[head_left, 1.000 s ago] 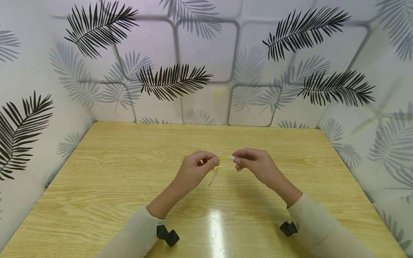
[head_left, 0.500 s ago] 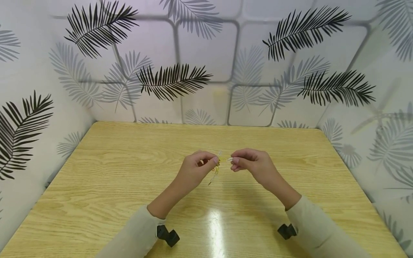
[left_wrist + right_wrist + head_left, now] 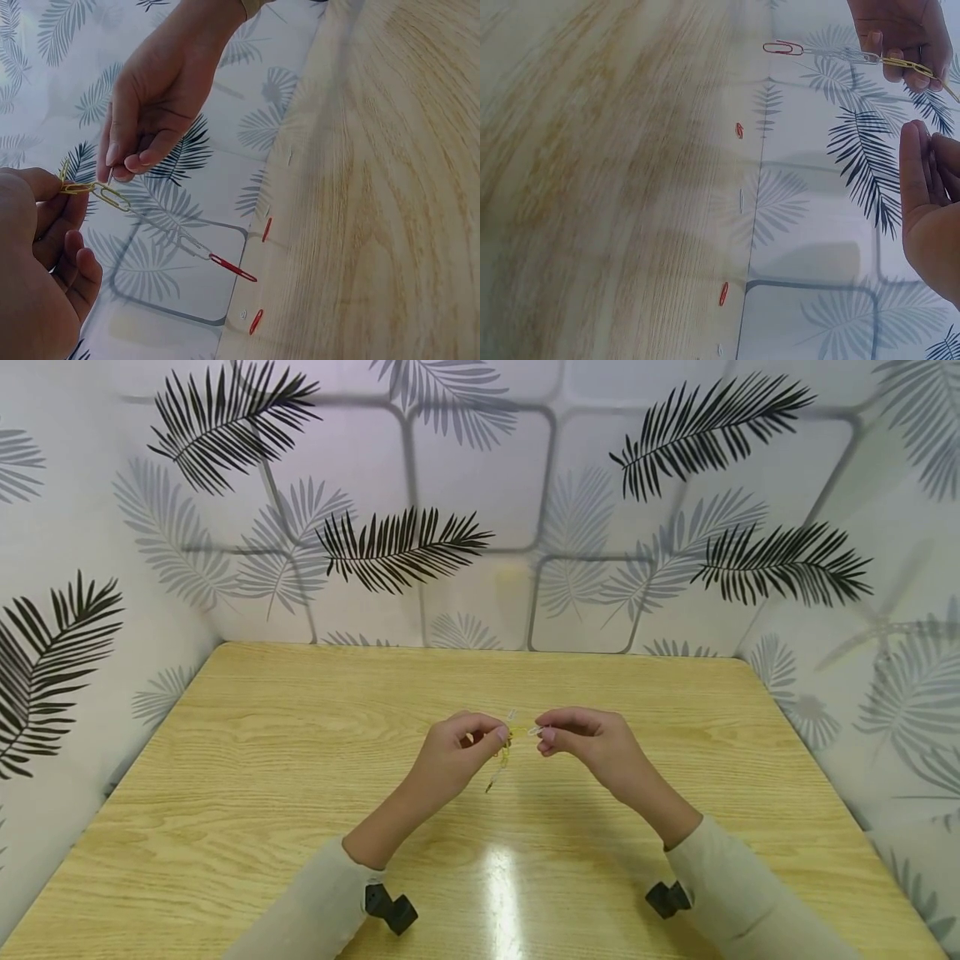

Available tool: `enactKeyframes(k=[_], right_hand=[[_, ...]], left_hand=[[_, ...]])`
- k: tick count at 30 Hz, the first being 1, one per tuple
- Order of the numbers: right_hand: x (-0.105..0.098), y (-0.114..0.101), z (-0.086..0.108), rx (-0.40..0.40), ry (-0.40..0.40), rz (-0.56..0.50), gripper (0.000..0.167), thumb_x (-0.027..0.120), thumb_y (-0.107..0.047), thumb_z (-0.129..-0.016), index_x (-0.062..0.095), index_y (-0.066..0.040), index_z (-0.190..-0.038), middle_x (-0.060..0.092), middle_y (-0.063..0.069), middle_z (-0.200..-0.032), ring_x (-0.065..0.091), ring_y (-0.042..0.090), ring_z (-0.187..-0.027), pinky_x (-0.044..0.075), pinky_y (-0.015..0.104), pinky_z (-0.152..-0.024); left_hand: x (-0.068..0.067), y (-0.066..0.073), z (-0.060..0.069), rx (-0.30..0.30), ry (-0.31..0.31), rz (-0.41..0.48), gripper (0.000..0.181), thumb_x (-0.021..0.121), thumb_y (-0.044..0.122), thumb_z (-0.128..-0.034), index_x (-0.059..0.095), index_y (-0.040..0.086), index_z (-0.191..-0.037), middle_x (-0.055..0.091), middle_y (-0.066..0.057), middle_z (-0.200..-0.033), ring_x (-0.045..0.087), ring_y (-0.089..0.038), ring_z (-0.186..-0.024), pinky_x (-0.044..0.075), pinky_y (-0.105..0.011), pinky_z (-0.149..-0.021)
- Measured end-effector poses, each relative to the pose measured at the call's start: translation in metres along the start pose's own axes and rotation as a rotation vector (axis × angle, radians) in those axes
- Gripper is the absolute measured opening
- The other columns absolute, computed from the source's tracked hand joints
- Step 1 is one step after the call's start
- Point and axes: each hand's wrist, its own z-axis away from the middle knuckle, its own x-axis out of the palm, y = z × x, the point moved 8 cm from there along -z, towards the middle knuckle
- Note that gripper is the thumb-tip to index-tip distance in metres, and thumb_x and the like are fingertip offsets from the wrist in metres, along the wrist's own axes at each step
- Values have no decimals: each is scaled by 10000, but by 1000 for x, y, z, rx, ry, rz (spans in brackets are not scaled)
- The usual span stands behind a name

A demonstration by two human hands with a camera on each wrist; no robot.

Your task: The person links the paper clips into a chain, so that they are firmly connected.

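Since a second earlier the right hand point(image 3: 588, 737) had eased slightly leftward, toward the left hand point(image 3: 461, 747), and the white clip point(image 3: 535, 731) at its fingertips had come closer with it and turned to a different slant. Left hand and chain point(image 3: 114, 197) had scarcely changed place.

Both hands were raised above the worktop point(image 3: 300, 710), with a narrow gap between their fingertips. Thumb and index finger of the left hand pinched the yellow part of the chain; its other fingers were loosely curled. From that grip the chain hung down on a slant: yellow clips point(image 3: 79, 188) at the top, white links point(image 3: 196, 246) below them, and a red clip point(image 3: 234, 268) at the free end. The right hand pinched the white clip between thumb and fingers, its outer end near the yellow wire. Whether the two were hooked together could not be told.

Both wrist views also showed loose clips point(image 3: 267, 229) lying on the worktop beside its edge: two red ones, spaced apart, and small pale ones too faint to make out well. Pale sleeves point(image 3: 315, 897) covered the forearms, each with a black camera point(image 3: 402, 913) near the cuff. Beyond the worktop rose a white wall point(image 3: 480, 485) printed with black and grey leaves and rounded grey outlines.
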Motion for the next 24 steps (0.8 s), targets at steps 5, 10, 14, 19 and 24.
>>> enactKeyframes(k=[5, 10, 14, 19, 24], right_hand=[[1, 0, 1, -14, 1, -5, 252, 643, -153, -1000, 675, -2, -1199, 684, 185, -1075, 722, 210, -918, 586, 393, -875], [4, -3, 1, -70, -27, -5, 219, 619, -133, -1011, 681, -14, -1184, 648, 197, -1041, 707, 212, -900, 591, 381, -855], [5, -4, 2, -77, -17, 61, 220, 667, -165, -983, 694, -79, -1184, 659, 135, -1031, 716, 214, -900, 589, 354, -856], [5, -1, 2, -32, 13, 77, 247, 722, -221, -947, 695, -101, -1162, 677, 121, -1012, 724, 227, -893, 584, 338, -864], [4, 1, 0, -30, 49, 41, 231, 702, -247, -965, 710, -56, -1094, 693, 133, -963, 716, 234, -853, 592, 384, -840]], left_hand=[[0, 0, 1, -3, 1, -3, 171, 629, 268, -1010, 754, 150, -1000, 653, -4, -927, 530, -195, -854, 451, -268, -714], [1, 1, 1, 2, -3, -7, 171, 630, 269, -1011, 754, 151, -1014, 657, -4, -938, 532, -194, -842, 453, -267, -708], [1, 1, 1, 3, -6, -5, 170, 630, 269, -1011, 753, 152, -1011, 662, -5, -948, 527, -198, -835, 451, -268, -703], [2, 0, 1, 3, -12, -3, 176, 626, 275, -1013, 753, 153, -1013, 664, -6, -960, 522, -204, -835, 449, -272, -705], [2, -1, 1, -1, -9, -3, 175, 627, 276, -1012, 751, 152, -1015, 658, -6, -948, 520, -205, -825, 446, -270, -696]])
